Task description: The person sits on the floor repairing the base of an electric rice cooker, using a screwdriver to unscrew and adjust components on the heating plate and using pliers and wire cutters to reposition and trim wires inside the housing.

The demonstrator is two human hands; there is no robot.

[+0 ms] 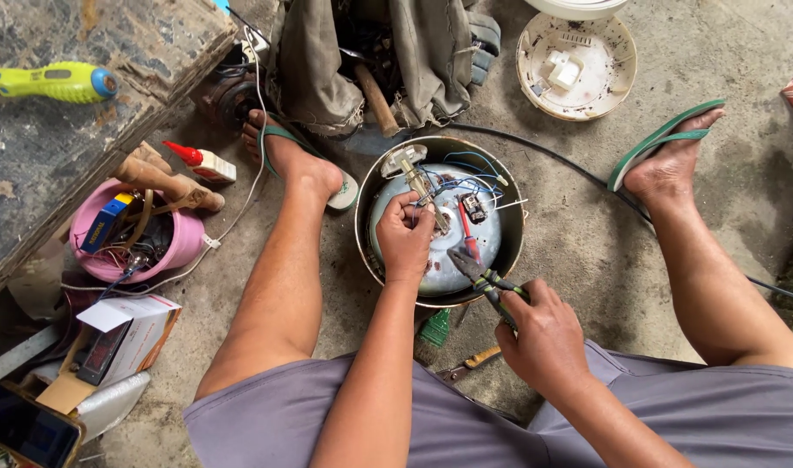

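While both legs sit spread on the concrete floor, the round metal appliance shell lies upside down btwn them, its pale base and blue wiring facing up. Nearest the camera, just below the shell's rim, the right hand is curled tight around green-handled pliers, whose jaws reach over the rim onto the base, beside a red-handled tool lying inside. Further in, the left hand rests on the base, fingertips pinched together on a small metal part near the shell's centre; can't tell exactly what the part is. Under the shell's near edge: a green bit and a small wood-handled tool. Left of the shell, past the leg, sit a pink bowl w/ odds and ends, a small red-capped glue bottle, and a cardboard box. Beyond the shell, a wooden hammer handle pokes from a grey cloth bag; a round white plastic cover lies to the far right of it. Far left of the shell, a yellow-green screwdriver rests on a slab.
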